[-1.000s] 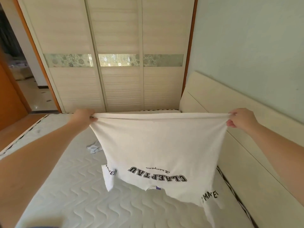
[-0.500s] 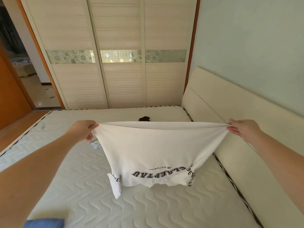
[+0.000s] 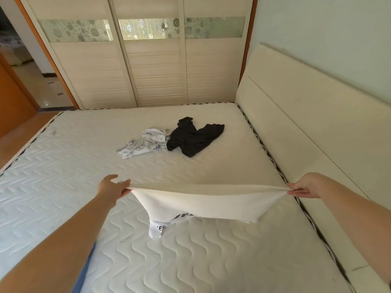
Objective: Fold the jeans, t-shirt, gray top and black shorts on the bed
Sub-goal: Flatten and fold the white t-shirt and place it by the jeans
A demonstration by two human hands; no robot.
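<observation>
Three-panel sliding wardrobe (image 3: 152, 60) at far end, cream slats, floral glass band (image 3: 148, 28) across the doors. Cream padded headboard (image 3: 306, 127) along right side, pale green wall (image 3: 328, 28) above. Orange door (image 3: 12, 98) and wood floor (image 3: 19, 132) at left.

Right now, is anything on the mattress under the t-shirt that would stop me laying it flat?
Nothing visible. The left hand and right hand hold the t-shirt stretched over bare mattress. The gray top and black shorts lie farther off, toward the wardrobe.
</observation>
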